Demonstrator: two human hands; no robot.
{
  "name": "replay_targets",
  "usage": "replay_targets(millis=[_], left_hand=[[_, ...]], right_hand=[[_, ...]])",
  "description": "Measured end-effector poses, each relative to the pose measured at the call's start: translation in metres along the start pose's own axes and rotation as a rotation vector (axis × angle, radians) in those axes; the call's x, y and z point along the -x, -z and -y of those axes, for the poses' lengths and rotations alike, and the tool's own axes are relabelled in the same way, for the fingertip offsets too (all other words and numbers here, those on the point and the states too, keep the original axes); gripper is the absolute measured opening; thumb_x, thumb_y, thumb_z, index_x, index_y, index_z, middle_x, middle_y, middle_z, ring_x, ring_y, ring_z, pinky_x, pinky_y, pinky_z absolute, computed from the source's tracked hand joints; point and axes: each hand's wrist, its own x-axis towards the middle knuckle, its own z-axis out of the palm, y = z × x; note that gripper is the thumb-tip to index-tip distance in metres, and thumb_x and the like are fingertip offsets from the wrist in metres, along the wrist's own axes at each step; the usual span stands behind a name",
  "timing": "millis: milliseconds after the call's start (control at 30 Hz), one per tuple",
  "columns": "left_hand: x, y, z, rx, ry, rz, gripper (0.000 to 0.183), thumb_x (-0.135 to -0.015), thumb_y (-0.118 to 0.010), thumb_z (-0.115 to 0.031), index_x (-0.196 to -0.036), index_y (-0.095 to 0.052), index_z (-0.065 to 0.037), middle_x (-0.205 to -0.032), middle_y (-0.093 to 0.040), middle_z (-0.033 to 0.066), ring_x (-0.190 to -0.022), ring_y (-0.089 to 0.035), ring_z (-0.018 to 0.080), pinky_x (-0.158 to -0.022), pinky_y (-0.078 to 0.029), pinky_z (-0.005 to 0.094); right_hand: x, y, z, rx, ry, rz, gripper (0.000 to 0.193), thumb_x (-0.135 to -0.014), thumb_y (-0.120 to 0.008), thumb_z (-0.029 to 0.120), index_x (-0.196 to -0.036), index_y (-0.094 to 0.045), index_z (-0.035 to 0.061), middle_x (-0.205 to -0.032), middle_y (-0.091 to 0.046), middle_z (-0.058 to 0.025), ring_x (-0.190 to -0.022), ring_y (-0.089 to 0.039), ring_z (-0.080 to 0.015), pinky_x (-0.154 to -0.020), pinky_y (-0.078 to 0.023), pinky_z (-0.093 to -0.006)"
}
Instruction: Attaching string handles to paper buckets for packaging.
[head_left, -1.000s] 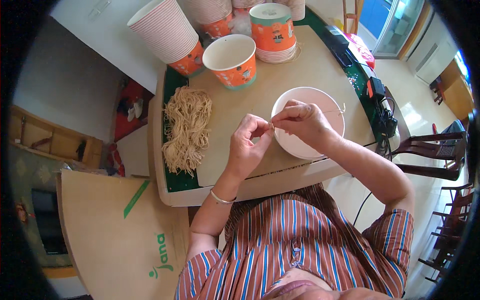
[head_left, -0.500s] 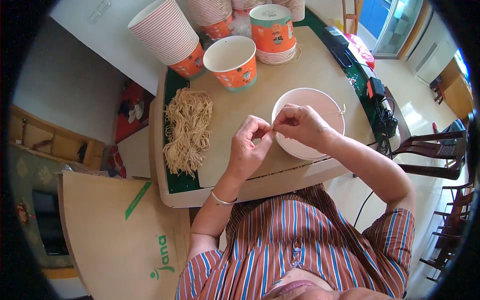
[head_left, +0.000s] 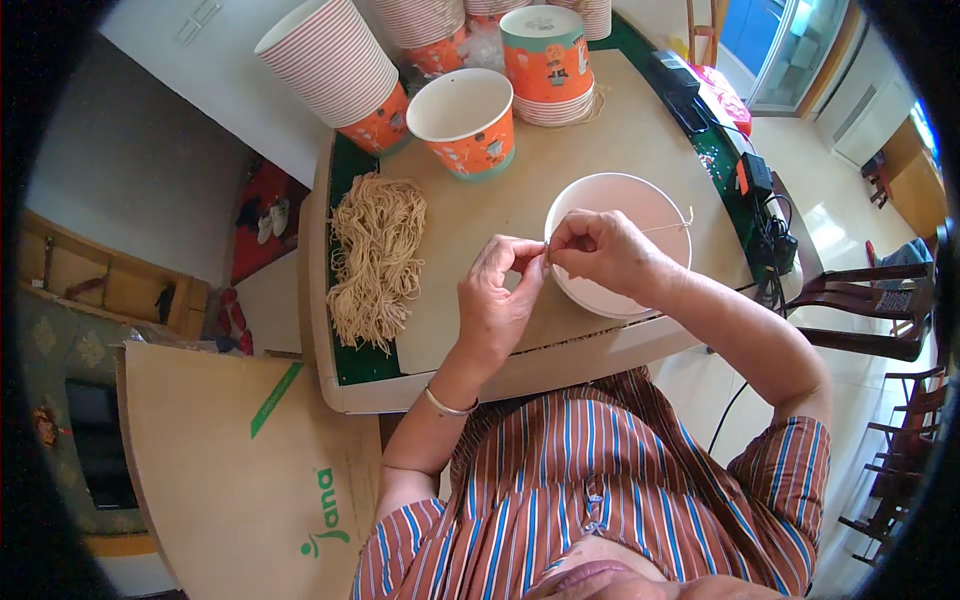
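A white paper bucket (head_left: 615, 290) stands near the table's front edge. A cream string (head_left: 663, 227) crosses its mouth from a knot at the right rim and passes behind my right hand (head_left: 605, 250). That hand reaches over the bucket, its thumb and forefinger pinched at the left rim. My left hand (head_left: 500, 290), just outside the rim, is also pinched, its fingertips meeting those of the right. Both pinches appear to be on the string's end, mostly hidden by the fingers. Left of the hands lies a bundle of cream strings (head_left: 375, 265).
An orange paper bucket (head_left: 462, 125) stands upright behind the hands. Stacked paper buckets (head_left: 330, 70) lean at the far left, and an upside-down stack (head_left: 547, 65) stands at the back. Black adapters and cables (head_left: 765, 215) line the right edge; a large cardboard box (head_left: 230, 460) is at lower left.
My hands stay at the left rim, with only slight shifts of the fingers. The left fingertips have risen a little. The bucket and string bundle look the same.
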Motion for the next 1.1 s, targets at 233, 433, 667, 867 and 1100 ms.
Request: replay_targets(millis=[233,433,667,867,1100], left_hand=[[0.002,0.0,0.001,-0.014,-0.036,-0.024,0.008,-0.084,-0.069,0.002,-0.09,-0.066,-0.002,-0.088,-0.066,0.0067,-0.073,-0.064,0.0151,-0.069,-0.052,0.0284],[0.001,0.002,0.001,-0.108,-0.082,-0.012,0.008,-0.083,-0.068,0.003,-0.089,-0.064,-0.002,-0.085,-0.064,0.007,-0.071,-0.064,0.0159,-0.067,-0.052,0.0287],[0.001,0.004,0.013,0.06,0.119,0.042,0.007,-0.085,-0.066,0.003,-0.09,-0.063,-0.002,-0.083,-0.062,0.0046,-0.073,-0.063,0.0123,-0.07,-0.052,0.0264],[-0.003,0.007,0.018,0.191,0.161,0.117,0.005,-0.087,-0.067,0.0,-0.091,-0.065,-0.001,-0.09,-0.058,0.002,-0.078,-0.059,0.0075,-0.071,-0.05,0.0232],[-0.004,0.007,0.027,0.331,0.144,0.129,0.008,-0.086,-0.071,-0.001,-0.093,-0.068,-0.002,-0.095,-0.055,0.0013,-0.08,-0.057,0.006,-0.071,-0.049,0.0213]], right_hand=[[0.0,0.0,0.002,-0.02,-0.004,-0.001,0.008,-0.087,-0.066,0.007,-0.091,-0.066,-0.0008,-0.08,-0.066,-0.0025,-0.074,-0.061,-0.0064,-0.068,-0.051,-0.0215],[0.0,0.0,0.001,0.001,0.024,-0.015,0.014,-0.086,-0.068,0.01,-0.091,-0.069,-0.0022,-0.081,-0.07,-0.0075,-0.076,-0.064,-0.0109,-0.071,-0.054,-0.0268],[0.001,0.001,0.004,-0.064,-0.075,0.001,0.008,-0.09,-0.067,0.009,-0.093,-0.067,0.0015,-0.083,-0.066,-0.0006,-0.075,-0.061,-0.0061,-0.067,-0.051,-0.0218],[0.002,-0.002,-0.003,0.066,0.097,-0.069,0.008,-0.089,-0.067,0.006,-0.093,-0.065,0.0001,-0.088,-0.061,-0.0039,-0.081,-0.062,-0.0106,-0.071,-0.052,-0.0256],[0.004,-0.006,-0.002,0.213,0.273,-0.158,0.006,-0.088,-0.066,0.003,-0.093,-0.064,0.001,-0.089,-0.061,-0.0068,-0.08,-0.063,-0.0171,-0.072,-0.052,-0.0292]])
